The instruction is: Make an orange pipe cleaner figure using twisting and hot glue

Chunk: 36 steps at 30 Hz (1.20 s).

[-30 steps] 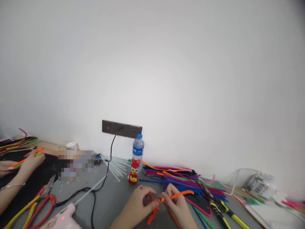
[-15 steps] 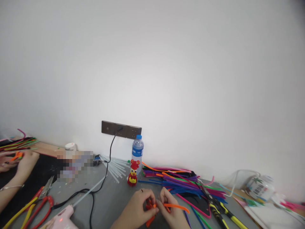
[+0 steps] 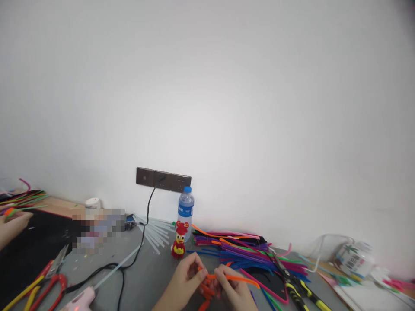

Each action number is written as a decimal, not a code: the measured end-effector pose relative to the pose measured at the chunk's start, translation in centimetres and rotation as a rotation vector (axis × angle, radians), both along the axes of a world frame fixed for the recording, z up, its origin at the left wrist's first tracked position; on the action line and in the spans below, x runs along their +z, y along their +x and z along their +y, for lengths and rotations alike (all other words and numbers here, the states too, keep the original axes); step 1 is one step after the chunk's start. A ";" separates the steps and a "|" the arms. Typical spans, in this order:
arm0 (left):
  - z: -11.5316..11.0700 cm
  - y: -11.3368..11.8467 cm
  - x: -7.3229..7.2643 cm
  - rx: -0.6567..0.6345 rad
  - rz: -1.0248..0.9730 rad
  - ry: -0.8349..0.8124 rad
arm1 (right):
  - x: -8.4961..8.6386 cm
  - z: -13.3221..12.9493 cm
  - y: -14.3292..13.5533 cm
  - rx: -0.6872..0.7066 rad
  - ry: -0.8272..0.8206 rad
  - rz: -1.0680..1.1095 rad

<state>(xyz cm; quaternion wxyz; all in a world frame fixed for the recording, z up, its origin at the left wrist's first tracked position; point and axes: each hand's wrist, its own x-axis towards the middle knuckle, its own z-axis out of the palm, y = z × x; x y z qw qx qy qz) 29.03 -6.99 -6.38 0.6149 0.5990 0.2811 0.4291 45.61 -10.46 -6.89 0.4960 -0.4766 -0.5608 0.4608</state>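
Observation:
Low in the middle of the view, my left hand [image 3: 184,280] pinches orange pipe cleaner [image 3: 207,290] that is bent into a small bundle below the fingers. My right hand [image 3: 232,289] is closed on a strand of orange pipe cleaner [image 3: 244,280] whose free end sticks out to the right. A short orange stretch spans the gap between the two hands. Fingers partly hide the bundle's shape. Just beyond my left hand stands a red and yellow figure [image 3: 178,248] with round ears, in front of a water bottle [image 3: 186,209].
Pipe cleaners [image 3: 246,255] in many colours lie behind my right hand, with yellow-black pliers [image 3: 293,287] beside them. At left are red-yellow scissors [image 3: 53,276], a pink glue gun [image 3: 81,299], clear glue sticks [image 3: 155,235] and a black cord [image 3: 121,280]. Another person's hand [image 3: 16,224] holds something orange.
My hands have drawn slightly apart, and an orange stretch now shows between them. The other person's hand has moved left. The whole view has shifted a little.

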 end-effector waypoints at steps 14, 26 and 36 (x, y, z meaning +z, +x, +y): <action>-0.9 0.5 0.9 0.057 -0.182 -0.072 | 1.7 -0.7 0.3 -0.094 0.157 -0.097; -0.4 1.7 -1.2 0.183 0.801 0.410 | -0.1 0.4 2.8 -0.247 0.205 -0.360; -0.9 1.2 -0.6 0.204 0.762 0.474 | 1.4 0.3 1.7 -0.259 0.077 0.051</action>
